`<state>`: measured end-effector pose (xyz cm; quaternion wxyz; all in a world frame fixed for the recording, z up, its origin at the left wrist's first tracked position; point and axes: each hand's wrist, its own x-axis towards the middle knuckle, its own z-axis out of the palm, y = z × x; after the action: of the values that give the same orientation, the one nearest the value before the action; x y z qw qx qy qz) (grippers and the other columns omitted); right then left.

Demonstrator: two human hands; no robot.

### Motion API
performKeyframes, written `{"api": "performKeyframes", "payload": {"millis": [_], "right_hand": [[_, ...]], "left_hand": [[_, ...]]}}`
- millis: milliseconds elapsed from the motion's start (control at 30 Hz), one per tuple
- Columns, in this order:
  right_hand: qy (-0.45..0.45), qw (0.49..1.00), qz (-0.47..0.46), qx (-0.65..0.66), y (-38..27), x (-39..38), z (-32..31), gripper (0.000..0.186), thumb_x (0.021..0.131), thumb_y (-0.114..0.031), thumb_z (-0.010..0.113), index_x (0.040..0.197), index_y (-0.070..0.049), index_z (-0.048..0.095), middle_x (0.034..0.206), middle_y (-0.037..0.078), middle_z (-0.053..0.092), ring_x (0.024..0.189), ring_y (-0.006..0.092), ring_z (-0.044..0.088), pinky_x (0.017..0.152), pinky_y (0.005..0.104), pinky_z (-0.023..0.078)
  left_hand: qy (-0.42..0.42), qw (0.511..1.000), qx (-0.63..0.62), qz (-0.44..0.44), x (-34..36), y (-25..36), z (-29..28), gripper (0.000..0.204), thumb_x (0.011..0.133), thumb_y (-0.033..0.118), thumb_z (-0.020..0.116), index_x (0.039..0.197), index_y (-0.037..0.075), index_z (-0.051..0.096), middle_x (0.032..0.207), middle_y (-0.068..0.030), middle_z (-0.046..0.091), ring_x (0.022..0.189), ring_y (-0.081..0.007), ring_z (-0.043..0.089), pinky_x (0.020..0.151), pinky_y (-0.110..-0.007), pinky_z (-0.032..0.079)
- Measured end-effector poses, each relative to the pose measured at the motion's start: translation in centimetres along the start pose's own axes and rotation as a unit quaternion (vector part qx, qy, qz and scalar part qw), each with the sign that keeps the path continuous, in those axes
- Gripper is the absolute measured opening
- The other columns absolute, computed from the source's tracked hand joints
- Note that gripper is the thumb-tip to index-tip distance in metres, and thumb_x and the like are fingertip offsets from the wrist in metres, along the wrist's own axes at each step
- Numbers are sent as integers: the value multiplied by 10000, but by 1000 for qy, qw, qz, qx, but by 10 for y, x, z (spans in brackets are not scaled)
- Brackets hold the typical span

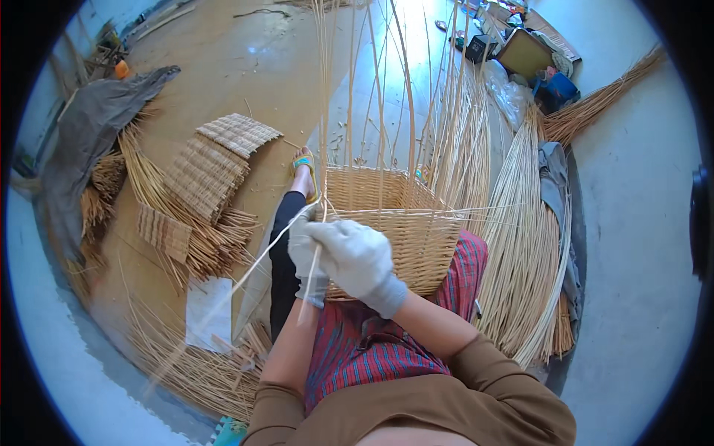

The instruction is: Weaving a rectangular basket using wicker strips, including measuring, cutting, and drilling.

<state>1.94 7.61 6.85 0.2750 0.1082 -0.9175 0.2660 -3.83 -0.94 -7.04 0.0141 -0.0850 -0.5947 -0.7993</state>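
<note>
A half-woven wicker basket (416, 253) rests on my lap, its tall upright stakes (410, 111) rising well above the rim. Both my hands wear whitish work gloves and meet at the basket's near left corner. My right hand (355, 256) is closed round a pale weaving strand (314, 279), whose end hangs down between my forearms. Partly covered by it, my left hand (301, 241) is closed at the same corner; what its fingers grip is hidden. A second pale strand (262, 256) slants from the corner down to the left.
Long pale rods (520, 253) lie bundled at my right, with a browner bundle (606, 97) behind. Woven mats (201, 175) and cut rods (216, 241) lie to the left, near a grey cloth (97, 126). Boxes and a blue container (558, 91) clutter the far right.
</note>
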Motion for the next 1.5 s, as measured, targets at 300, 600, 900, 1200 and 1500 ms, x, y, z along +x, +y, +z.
{"api": "performKeyframes", "payload": {"millis": [300, 600, 900, 1200, 1500], "right_hand": [[-4, 998, -23, 57, -27, 2, 32, 330, 788, -140, 670, 1117, -145, 651, 783, 33, 615, 661, 245, 632, 544, 369, 512], [30, 771, 436, 463, 76, -55, -5, 323, 1030, -286, 516, 1144, -37, 688, 870, 43, 712, 576, 53, 571, 507, 201, 446], [77, 961, 197, 178, 75, 31, 8, 157, 964, -172, 586, 1027, -46, 656, 920, 162, 672, 763, 288, 643, 734, 378, 499], [215, 756, 339, 517, 55, -28, 29, 129, 946, -113, 660, 980, -29, 568, 847, 56, 660, 744, 117, 646, 688, 271, 556], [299, 887, 145, 319, 38, -14, 53, 112, 894, -48, 687, 994, -36, 639, 906, 82, 692, 820, 166, 687, 747, 279, 557]], "left_hand": [[-1, 939, -326, -110, 10, -109, -87, 347, 964, 112, 560, 1285, -21, 575, 1197, -94, 629, 1061, -148, 587, 941, -288, 481], [-197, 967, 8, -160, 44, 31, -46, 427, 846, 165, 779, 1220, 16, 638, 1034, -45, 675, 937, -109, 614, 862, -271, 500], [-100, 985, 23, -138, 33, 21, -27, 273, 875, 152, 752, 1097, 43, 636, 942, -6, 664, 839, -89, 589, 793, -254, 479], [37, 997, -39, -63, -3, 3, -9, 457, 844, 151, 786, 1249, 48, 601, 1053, -19, 664, 930, -95, 611, 848, -265, 507], [55, 997, 12, 50, -3, -9, -3, 447, 831, 167, 791, 1219, 31, 617, 1095, -19, 659, 962, -101, 608, 857, -282, 512]]}}
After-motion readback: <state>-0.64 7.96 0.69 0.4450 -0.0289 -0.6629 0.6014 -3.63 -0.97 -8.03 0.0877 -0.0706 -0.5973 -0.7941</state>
